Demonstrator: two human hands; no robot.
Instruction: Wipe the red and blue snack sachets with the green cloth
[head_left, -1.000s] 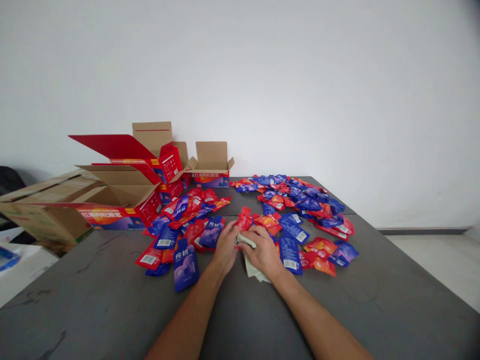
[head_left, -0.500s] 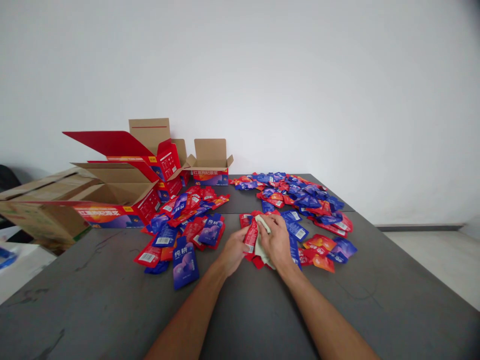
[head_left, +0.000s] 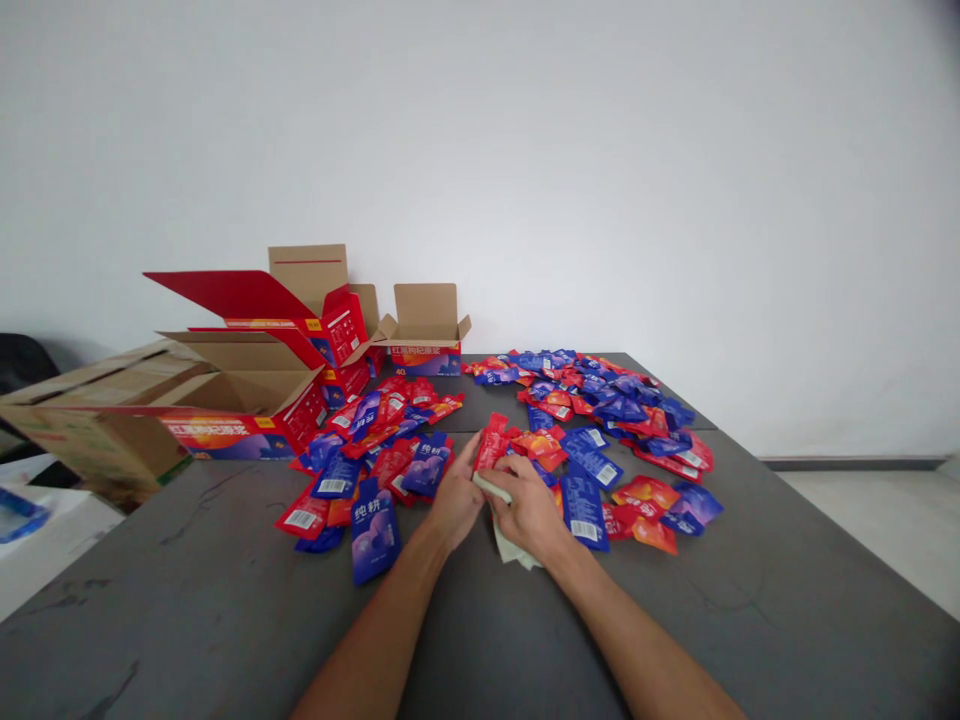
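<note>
My left hand [head_left: 458,500] is closed around a red pouch [head_left: 492,440], whose top sticks up past the fingers. Pressed against the lower part of that pouch is a pale folded cloth [head_left: 516,550], gripped by my right hand [head_left: 526,505]. The cloth hangs down below the right fingers. Just right of my hands lies a blue pouch [head_left: 583,512] with a white barcode label. To the left of my left hand, a dark blue pouch [head_left: 373,532] lies face up at the near end of a pile of red and blue pouches [head_left: 386,455].
A larger heap of red and blue pouches [head_left: 600,390] spreads over the table's far right. Open red printed boxes [head_left: 225,435] stand at the left, and another open box [head_left: 425,358] is at the back. Brown cartons [head_left: 97,430] sit beyond the grey table's [head_left: 225,620] left edge.
My left hand has lifted the red pouch off the pouches on the table and drawn it slightly left. My right hand has moved left with the cloth, onto the pouch.
</note>
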